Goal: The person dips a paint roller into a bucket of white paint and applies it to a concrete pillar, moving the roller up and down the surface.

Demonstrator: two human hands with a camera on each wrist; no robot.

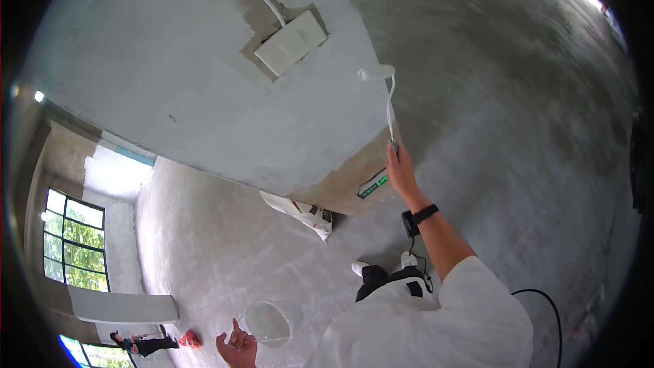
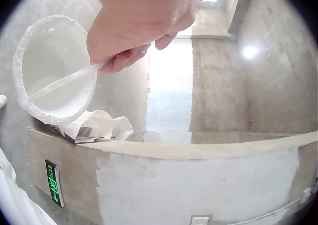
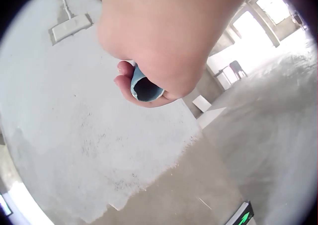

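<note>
My right hand grips the handle of a paint roller, its white sleeve up against the pale painted wall near its edge. In the right wrist view the hollow blue-grey end of the roller handle shows between curled fingers. Low on the other side, my left hand holds the bail of a white bucket. The left wrist view shows the flat white bail running into curled fingers, with the bucket's lining or coating wrinkled around its rim. Inside, the bucket looks whitish.
A white switch box with a conduit is fixed to the wall. A green exit sign sits low on the bare, unpainted strip. A crumpled sack lies at the wall's foot. Another person stands far off near the windows.
</note>
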